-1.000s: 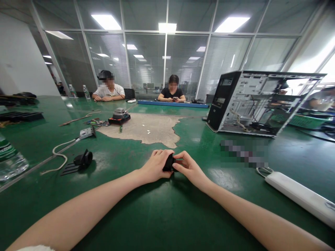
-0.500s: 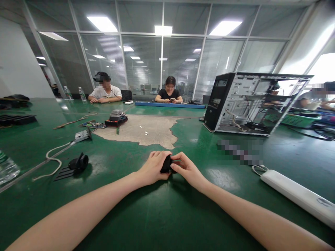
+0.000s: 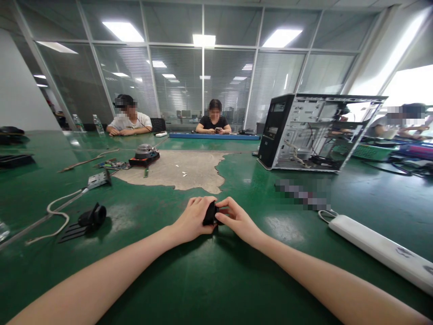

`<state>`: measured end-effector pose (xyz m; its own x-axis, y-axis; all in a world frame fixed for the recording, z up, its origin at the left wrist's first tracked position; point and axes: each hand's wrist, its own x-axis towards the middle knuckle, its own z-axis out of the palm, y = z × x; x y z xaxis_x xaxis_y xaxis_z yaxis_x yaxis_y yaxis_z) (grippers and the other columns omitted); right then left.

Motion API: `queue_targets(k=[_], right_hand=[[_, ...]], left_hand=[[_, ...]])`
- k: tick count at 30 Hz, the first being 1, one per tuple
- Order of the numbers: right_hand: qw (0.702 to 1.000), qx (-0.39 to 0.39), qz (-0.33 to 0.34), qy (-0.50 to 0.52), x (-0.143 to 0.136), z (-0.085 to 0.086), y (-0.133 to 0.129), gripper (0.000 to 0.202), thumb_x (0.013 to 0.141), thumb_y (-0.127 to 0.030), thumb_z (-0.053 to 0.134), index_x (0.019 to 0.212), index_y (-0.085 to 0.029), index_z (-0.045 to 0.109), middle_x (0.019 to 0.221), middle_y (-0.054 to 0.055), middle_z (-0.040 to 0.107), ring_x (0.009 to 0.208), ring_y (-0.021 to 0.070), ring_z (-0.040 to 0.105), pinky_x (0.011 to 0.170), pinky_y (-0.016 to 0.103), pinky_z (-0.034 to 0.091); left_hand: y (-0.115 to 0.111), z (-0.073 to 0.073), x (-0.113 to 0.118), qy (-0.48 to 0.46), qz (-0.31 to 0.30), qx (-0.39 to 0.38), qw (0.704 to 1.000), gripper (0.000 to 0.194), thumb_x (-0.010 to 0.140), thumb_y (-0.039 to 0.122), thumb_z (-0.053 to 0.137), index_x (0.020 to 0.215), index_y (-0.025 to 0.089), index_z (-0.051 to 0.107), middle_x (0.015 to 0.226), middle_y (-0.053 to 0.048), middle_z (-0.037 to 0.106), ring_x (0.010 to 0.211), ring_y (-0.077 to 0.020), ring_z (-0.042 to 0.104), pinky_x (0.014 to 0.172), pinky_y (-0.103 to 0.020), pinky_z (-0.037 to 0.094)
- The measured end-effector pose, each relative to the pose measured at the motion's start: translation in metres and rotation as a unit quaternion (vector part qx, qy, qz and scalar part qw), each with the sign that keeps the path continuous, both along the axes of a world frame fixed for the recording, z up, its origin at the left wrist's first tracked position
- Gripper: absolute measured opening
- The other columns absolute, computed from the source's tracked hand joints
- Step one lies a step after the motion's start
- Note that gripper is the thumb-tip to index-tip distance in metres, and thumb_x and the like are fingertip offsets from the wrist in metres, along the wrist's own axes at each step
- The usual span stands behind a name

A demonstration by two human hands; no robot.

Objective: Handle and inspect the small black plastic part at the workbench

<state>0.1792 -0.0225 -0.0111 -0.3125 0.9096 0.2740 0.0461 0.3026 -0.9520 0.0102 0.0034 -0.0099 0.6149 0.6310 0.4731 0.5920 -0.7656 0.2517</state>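
Black part [image 3: 209,213] in my hands, over a green table [image 3: 216,280] with a glossy surface that throws back pale glare. Ahead of me, an irregular beige patch [image 3: 199,169] with ragged edges breaks the green, and a few white scraps [image 3: 184,174] lie on it. At its left edge sits a cooler-like unit [image 3: 144,155]. Nearer on my left are a metal box [image 3: 98,179] by a pale cord [image 3: 57,212] and a black bracket [image 3: 86,221]. To my right stand an open computer case [image 3: 314,135] and, closer, a white power strip [image 3: 372,248]. Two people sit at the far side, one holding a phone [image 3: 219,130], before a glass wall [image 3: 179,90] with blinds and reflected ceiling lights.

The part lies between my two hands, straight in front of me and short of the beige patch. My left hand [image 3: 194,216] is curled around its left side, holding it. My right hand [image 3: 237,221] is mostly closed, thumb and fingertips pinching its right end; what lies under my fingers is hidden.
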Motion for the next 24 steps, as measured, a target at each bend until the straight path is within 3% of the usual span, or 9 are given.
queue_targets(k=[4,10,15,20,24], right_hand=[[1.000,-0.006,-0.017,-0.017,0.0009,-0.0019,0.0028,0.028,0.073,-0.029,0.059,0.097,-0.021,0.047,0.096,0.003,0.053,0.089,0.0156,0.055,0.077,0.033,0.047],[0.999,0.000,0.035,0.010,0.0013,0.0015,-0.0008,0.028,0.069,-0.024,0.064,0.091,-0.022,0.046,0.094,0.000,0.051,0.090,0.0151,0.055,0.077,0.030,0.047],[1.000,-0.006,0.009,0.004,-0.0009,0.0020,-0.0005,0.021,0.073,-0.030,0.059,0.087,-0.021,0.047,0.089,0.000,0.051,0.080,0.0131,0.055,0.072,0.030,0.047],[1.000,-0.012,-0.020,-0.016,-0.0010,-0.0021,0.0035,0.030,0.072,-0.029,0.059,0.096,-0.020,0.043,0.095,0.004,0.051,0.090,0.0160,0.052,0.077,0.033,0.046],[1.000,0.000,0.022,-0.012,0.0012,-0.0027,0.0028,0.028,0.071,-0.025,0.060,0.094,-0.021,0.044,0.095,0.002,0.051,0.091,0.0151,0.053,0.080,0.032,0.045]], left_hand=[[0.0000,0.0003,-0.0002,0.001,-0.002,0.000,1.000,0.054,0.067,0.026,0.058,0.114,0.022,0.033,0.105,-0.005,0.051,0.096,-0.0235,0.047,0.086,-0.038,0.031],[-0.0008,0.0008,-0.0014,0.013,0.000,-0.002,1.000,0.059,0.063,0.023,0.060,0.114,0.022,0.032,0.107,-0.005,0.050,0.097,-0.0240,0.046,0.086,-0.038,0.030],[0.0008,-0.0011,-0.0006,0.009,0.005,0.004,1.000,0.058,0.064,0.026,0.061,0.114,0.022,0.032,0.106,-0.005,0.051,0.097,-0.0235,0.047,0.087,-0.038,0.030],[0.0005,-0.0001,-0.0004,0.005,0.001,-0.004,1.000,0.056,0.065,0.026,0.060,0.113,0.022,0.033,0.104,-0.004,0.051,0.096,-0.0230,0.047,0.087,-0.037,0.030],[-0.0011,0.0019,-0.0011,0.005,-0.006,-0.009,1.000,0.060,0.062,0.023,0.062,0.114,0.022,0.032,0.106,-0.004,0.051,0.097,-0.0229,0.046,0.087,-0.037,0.030]])
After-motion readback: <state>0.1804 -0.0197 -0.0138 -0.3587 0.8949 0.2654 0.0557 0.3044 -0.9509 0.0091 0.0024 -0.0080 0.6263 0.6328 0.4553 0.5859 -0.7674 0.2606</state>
